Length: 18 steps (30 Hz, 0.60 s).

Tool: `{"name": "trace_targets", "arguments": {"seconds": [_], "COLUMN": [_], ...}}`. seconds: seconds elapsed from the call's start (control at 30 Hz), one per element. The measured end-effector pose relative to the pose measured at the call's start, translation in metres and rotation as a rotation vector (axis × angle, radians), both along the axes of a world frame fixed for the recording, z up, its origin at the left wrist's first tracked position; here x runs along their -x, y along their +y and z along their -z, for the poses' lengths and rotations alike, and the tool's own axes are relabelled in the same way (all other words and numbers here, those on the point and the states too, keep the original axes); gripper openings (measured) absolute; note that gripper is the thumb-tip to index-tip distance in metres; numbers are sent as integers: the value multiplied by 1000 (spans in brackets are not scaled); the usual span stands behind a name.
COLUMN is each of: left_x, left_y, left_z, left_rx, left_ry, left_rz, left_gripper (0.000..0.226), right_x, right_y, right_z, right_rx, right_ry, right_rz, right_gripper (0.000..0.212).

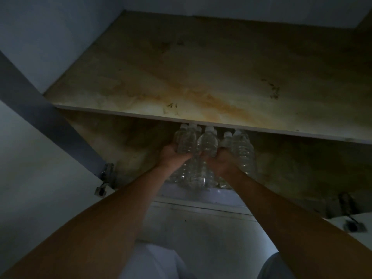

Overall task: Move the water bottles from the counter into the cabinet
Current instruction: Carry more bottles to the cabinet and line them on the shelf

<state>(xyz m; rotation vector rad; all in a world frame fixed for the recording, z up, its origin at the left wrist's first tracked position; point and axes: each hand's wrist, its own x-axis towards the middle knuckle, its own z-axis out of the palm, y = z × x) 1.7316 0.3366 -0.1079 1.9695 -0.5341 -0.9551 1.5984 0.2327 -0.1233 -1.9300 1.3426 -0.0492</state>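
Observation:
Several clear water bottles with white caps stand crowded on the lower shelf of an open cabinet, in dim light. My left hand is wrapped around one bottle at the left of the group. To its right, my right hand grips another bottle in the middle. Both arms reach up and forward into the cabinet. The bottles' caps sit just under the stained upper shelf.
The open cabinet door stands at the left with its hinges. Another hinge is at the lower right. The cabinet's front rail runs below the bottles. The upper shelf holds nothing visible.

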Motion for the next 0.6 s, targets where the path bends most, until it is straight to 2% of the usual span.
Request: {"name": "trace_targets", "arguments": {"seconds": [0.07,0.23,0.3,0.4,0.5,0.6], "left_x": [-5,-11,-14,-17,-17,-14], "left_y": [7,21,24,26,25,23], "left_z": [0,-3,4,6,6,4], "left_rx": [28,29,-1,-96,-131,-160], "left_ry": [7,-56,-101,-193,-240,-300], "left_rz": [44,78,94,137,124,122], "left_gripper": [25,41,40,37,29,23], "right_x": [0,8,9,3,3,4], "right_y": [0,7,7,7,14,15], "right_z": [0,-12,-13,-11,-5,-3], "right_rx": [-11,-55,-49,-129,-77,-68], "right_ry": [-73,-145,-148,-210,-200,-215], "right_rz": [-17,-100,-138,-107,-120,-83], "right_gripper": [35,61,62,83,96,93]}}
